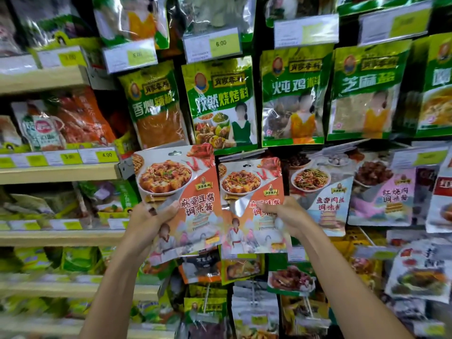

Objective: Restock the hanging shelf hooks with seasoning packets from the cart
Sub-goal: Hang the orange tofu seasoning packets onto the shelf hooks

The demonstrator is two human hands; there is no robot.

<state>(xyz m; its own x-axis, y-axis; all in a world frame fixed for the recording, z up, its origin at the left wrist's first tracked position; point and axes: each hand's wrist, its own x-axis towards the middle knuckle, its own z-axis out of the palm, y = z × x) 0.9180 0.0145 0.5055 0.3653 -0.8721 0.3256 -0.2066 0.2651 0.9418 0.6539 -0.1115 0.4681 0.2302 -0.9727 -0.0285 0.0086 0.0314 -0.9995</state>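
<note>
My left hand grips an orange-and-white mapo tofu seasoning packet by its left edge, held up in front of the display. My right hand grips a second, matching packet by its right side, just right of the first; the two packets touch at their edges. Both have a hang hole at the top. The second packet's top sits near a hook below the green packets; whether it hangs on the hook I cannot tell. The cart is not visible.
Green seasoning bags hang in a row above. To the right hang packets with noodle and braised pork pictures. Wooden shelves with price tags and bagged goods fill the left. More packets hang below my hands.
</note>
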